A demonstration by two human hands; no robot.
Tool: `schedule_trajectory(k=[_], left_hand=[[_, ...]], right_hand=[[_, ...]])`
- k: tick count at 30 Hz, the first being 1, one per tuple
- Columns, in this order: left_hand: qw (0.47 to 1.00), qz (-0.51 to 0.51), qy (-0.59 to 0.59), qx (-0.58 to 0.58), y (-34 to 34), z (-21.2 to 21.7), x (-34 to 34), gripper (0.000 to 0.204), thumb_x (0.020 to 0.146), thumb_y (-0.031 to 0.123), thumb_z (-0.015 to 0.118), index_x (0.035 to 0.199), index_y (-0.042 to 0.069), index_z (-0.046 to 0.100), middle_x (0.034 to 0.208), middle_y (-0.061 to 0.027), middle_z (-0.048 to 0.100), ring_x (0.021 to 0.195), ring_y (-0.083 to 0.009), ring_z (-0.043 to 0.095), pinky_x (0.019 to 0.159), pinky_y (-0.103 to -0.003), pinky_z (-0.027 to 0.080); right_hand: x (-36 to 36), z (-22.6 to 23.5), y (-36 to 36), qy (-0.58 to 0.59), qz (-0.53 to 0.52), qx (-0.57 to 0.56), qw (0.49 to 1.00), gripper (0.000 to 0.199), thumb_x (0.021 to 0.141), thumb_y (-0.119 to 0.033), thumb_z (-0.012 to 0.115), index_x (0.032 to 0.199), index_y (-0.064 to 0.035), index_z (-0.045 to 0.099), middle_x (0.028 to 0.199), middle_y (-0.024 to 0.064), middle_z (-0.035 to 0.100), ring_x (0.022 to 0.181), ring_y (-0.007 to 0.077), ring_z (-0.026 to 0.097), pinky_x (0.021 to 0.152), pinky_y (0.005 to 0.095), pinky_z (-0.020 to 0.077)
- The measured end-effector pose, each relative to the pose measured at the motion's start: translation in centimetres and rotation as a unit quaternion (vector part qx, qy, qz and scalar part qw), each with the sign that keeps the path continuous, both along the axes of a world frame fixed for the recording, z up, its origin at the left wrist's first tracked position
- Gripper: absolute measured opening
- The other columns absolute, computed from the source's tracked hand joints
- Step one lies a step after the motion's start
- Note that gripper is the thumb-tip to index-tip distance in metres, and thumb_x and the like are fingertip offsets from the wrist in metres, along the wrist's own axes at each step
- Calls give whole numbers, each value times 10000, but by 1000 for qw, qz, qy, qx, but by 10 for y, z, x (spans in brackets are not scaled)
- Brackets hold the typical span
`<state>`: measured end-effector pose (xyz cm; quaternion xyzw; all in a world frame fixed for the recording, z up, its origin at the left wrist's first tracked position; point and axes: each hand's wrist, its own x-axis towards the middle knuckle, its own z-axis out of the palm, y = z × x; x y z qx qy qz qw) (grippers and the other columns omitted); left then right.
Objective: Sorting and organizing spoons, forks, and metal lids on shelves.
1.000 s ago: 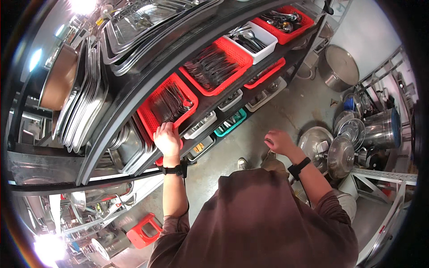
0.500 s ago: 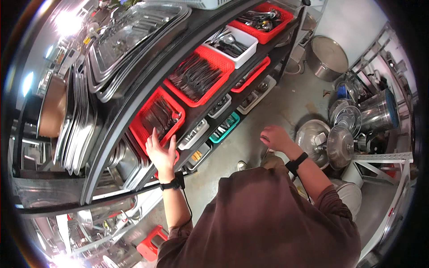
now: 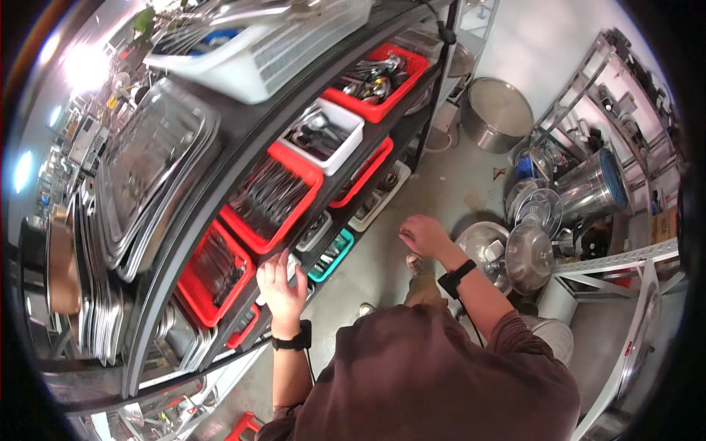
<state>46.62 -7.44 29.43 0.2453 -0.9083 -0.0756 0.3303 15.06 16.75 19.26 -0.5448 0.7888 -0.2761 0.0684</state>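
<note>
My left hand (image 3: 282, 287) is open beside the shelf, fingers apart and holding nothing. Next to it on the shelf stands a red basket (image 3: 234, 300) of dark, slim cutlery. Beyond that is a second red basket (image 3: 296, 209), full of cutlery laid side by side. Farther along come a white basket (image 3: 343, 153) and another red basket (image 3: 379, 112), both with spoons and other utensils. A teal basket (image 3: 334, 259) sits lower, past my left fingertips. Over the floor to the right hangs my right hand (image 3: 425, 237), its fingers curled in with nothing showing in them.
Stacked metal trays (image 3: 158, 169) and a large white basket (image 3: 257, 73) occupy the upper shelf. On the right floor are a wide metal bowl (image 3: 478, 242), lids, and a tall pot (image 3: 588, 187). A big round pot (image 3: 500, 117) stands by the wall. A white rack (image 3: 625, 261) is at right.
The view has shifted along the shelf, so the baskets appear farther left and the large white basket has come in. My left hand has moved away from the nearest red basket. My right hand stays curled.
</note>
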Motion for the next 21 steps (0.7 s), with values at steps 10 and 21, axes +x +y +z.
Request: schedule_trajectory(k=[10,21], left_hand=[[984,154,-90,-18,-3,17,-131,289,887,131,748,1154,22,729,1036,-202,708,987,-425,625,936,-521,510],[953,272,-130,17,21,15,-159,299,924,158,721,1146,-27,645,1110,-237,640,1081,-476,608,1044,-568,458]], right_hand=[[-165,6,0,-10,-10,-59,998,174,947,-227,759,1016,-67,765,1032,128,749,1003,376,709,870,500,590],[-343,58,-52,51,-127,-255,957,609,945,-166,793,1519,-107,597,1473,176,611,1168,411,708,957,478,617]])
